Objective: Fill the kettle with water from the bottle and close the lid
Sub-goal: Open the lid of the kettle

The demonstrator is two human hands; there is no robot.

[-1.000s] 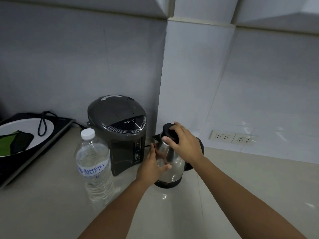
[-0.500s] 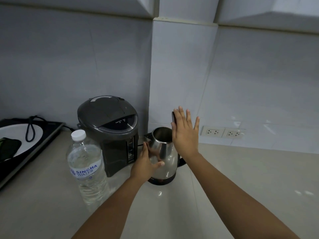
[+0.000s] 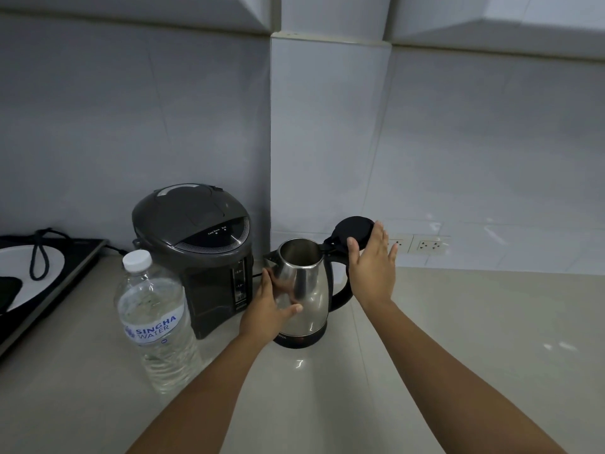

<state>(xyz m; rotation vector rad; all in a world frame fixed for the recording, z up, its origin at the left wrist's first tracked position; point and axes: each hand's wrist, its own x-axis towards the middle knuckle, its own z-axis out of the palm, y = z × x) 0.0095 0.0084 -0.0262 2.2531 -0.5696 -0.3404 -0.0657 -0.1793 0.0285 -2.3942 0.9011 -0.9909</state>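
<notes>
A steel kettle (image 3: 309,290) with a black base and handle stands on the pale counter (image 3: 458,339). Its mouth is uncovered and its black lid (image 3: 352,231) is swung back on the hinge to the right. My left hand (image 3: 270,309) wraps the kettle's left side. My right hand (image 3: 371,267) is flat with fingers spread, and its fingertips touch the raised lid. A clear water bottle (image 3: 154,319) with a white cap, still on, stands to the left of the kettle.
A dark grey electric water boiler (image 3: 196,244) sits between bottle and kettle against the wall. An induction hob (image 3: 49,283) with a cord lies at the far left. Wall sockets (image 3: 422,245) are behind the kettle, to the right.
My right hand has lifted the kettle's lid from shut to fully swung back. My left hand has stayed on the kettle's body.
</notes>
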